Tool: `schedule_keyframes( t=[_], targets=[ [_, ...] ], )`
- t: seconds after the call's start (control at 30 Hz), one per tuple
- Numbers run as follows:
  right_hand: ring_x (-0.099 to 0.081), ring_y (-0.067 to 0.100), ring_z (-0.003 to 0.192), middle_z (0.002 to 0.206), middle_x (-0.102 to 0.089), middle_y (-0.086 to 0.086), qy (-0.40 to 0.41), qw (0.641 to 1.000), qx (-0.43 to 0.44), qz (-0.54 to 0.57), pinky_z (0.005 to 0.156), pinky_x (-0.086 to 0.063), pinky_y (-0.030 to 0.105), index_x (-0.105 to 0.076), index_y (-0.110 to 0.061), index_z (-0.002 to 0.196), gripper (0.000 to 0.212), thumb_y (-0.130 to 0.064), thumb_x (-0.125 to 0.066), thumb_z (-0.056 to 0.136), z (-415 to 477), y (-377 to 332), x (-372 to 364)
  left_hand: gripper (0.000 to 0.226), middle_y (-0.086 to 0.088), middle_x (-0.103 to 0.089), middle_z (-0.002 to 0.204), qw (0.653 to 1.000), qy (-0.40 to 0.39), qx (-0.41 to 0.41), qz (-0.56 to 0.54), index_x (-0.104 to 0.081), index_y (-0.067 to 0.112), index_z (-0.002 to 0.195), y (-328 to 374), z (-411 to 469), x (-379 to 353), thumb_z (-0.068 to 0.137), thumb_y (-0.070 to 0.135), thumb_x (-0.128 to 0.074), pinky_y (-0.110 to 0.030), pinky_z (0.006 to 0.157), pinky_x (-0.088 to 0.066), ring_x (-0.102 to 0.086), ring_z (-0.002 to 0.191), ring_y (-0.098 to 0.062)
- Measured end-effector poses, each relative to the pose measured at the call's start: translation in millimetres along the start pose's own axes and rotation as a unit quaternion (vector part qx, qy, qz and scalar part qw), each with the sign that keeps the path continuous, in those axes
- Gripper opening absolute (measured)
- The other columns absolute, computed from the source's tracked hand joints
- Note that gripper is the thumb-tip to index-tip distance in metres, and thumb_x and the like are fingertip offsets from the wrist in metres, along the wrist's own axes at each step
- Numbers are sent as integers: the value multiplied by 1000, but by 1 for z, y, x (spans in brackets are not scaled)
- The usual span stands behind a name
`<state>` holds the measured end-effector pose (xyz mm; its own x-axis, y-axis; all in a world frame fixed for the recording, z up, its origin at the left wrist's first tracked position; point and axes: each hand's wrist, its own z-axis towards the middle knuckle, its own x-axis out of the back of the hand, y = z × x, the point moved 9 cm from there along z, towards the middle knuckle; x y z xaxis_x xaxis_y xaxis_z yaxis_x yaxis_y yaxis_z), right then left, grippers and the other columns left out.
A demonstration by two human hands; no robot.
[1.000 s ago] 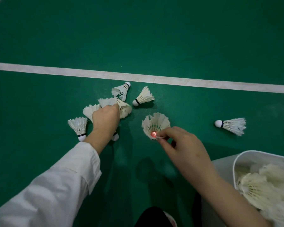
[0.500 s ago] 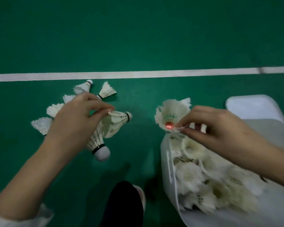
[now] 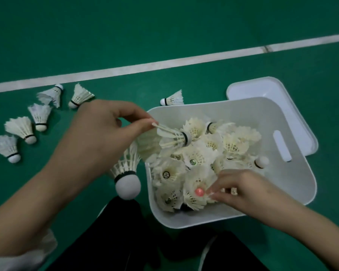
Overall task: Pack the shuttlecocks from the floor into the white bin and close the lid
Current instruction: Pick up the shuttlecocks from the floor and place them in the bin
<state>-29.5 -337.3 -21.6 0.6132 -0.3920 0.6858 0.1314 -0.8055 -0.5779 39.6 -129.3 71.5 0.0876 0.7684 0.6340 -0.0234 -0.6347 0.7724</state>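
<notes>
The white bin (image 3: 294, 184) sits open on the green floor, filled with several white shuttlecocks (image 3: 202, 153). My left hand (image 3: 98, 133) hovers at the bin's left rim, pinching shuttlecocks by their feathers: one (image 3: 174, 138) lies over the bin, another (image 3: 126, 173) hangs cork-down outside the rim. My right hand (image 3: 241, 190) is inside the bin at its near side, fingers on a shuttlecock with a glowing red cork (image 3: 199, 192). Several loose shuttlecocks (image 3: 22, 128) lie on the floor at the left, and one more (image 3: 173, 98) lies behind the bin.
The bin's white lid (image 3: 266, 89) lies flat on the floor behind and to the right of the bin. A white court line (image 3: 164, 64) crosses the floor beyond. My dark-trousered legs (image 3: 125, 241) are at the bottom, close to the bin.
Both hands moved to the bin. The right hand brought the red-corked shuttlecock down into the bin; the left carried its shuttlecocks from the floor pile to the bin's left rim.
</notes>
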Motion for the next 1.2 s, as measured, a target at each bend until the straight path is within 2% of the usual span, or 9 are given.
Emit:
schedule_keyframes(
  t=[0.13,0.23,0.4,0.5,0.57,0.73,1.0,1.1,1.2],
  targets=[
    [-60,13,97,105,-65,-11,-64,981,29,-182,78,-48,27,-68,-31,104,22,-36,-55,88,23,18,-42,8,23,-50,39,999,-48,18,-9,-70,27,70,-2,-2,-24,77,30,-69,-7,34,-22,-32,30,-5],
    [-58,22,91,93,-62,-7,-102,971,23,-217,56,-38,19,-69,-26,84,16,-21,-53,85,33,25,-61,8,25,-49,39,997,-70,24,5,-71,23,72,-2,-2,-37,78,28,-69,-6,36,-26,-38,31,2],
    [-56,8,103,121,-51,-15,-65,992,-19,-102,89,-46,26,-59,-35,119,32,-31,-60,87,14,22,-14,12,29,-50,44,995,-96,10,19,-67,27,70,1,-4,-52,80,32,-66,-9,37,-26,-33,33,-7],
    [-59,4,82,109,-54,-22,112,990,12,89,74,-43,8,-55,-43,112,38,-30,-69,79,-1,-5,52,10,27,-52,45,993,-114,16,-14,-67,24,72,2,-3,-62,81,28,-65,-8,37,-26,-34,31,-4],
    [-58,3,80,111,-53,-25,102,980,30,168,70,-43,7,-48,-45,119,55,-27,-74,75,5,-23,53,9,26,-55,50,991,-126,7,-40,-67,24,73,9,0,-69,81,25,-66,-8,40,-28,-38,34,-1],
    [-51,-12,72,112,-44,-23,87,992,49,74,67,-38,15,-25,-51,131,76,-33,-71,73,19,-34,36,5,34,-48,48,989,-135,-62,-3,-65,22,77,30,1,-80,81,22,-68,-8,47,-31,-41,44,1],
    [-58,6,72,95,-56,-15,117,979,-121,114,71,-50,25,-48,-42,98,40,-51,-71,67,-28,47,44,15,16,-60,82,994,-89,-49,-36,-63,33,85,5,4,-51,87,20,-56,-9,64,-40,-57,74,-4],
    [-50,-5,71,85,-54,-12,99,983,-126,87,62,-38,10,-51,-25,83,28,-37,-75,73,-18,53,21,32,20,-55,97,992,-100,-78,-19,-57,39,93,11,0,-56,87,8,-56,-11,79,-43,-57,89,-2],
    [-47,11,79,80,-49,-10,79,992,-98,-11,62,-32,12,-41,-27,68,34,-21,-74,75,0,51,3,46,20,-47,106,993,-80,-87,-2,-45,47,97,15,-5,-57,83,6,-61,-9,83,-44,-58,90,1]
  ],
)
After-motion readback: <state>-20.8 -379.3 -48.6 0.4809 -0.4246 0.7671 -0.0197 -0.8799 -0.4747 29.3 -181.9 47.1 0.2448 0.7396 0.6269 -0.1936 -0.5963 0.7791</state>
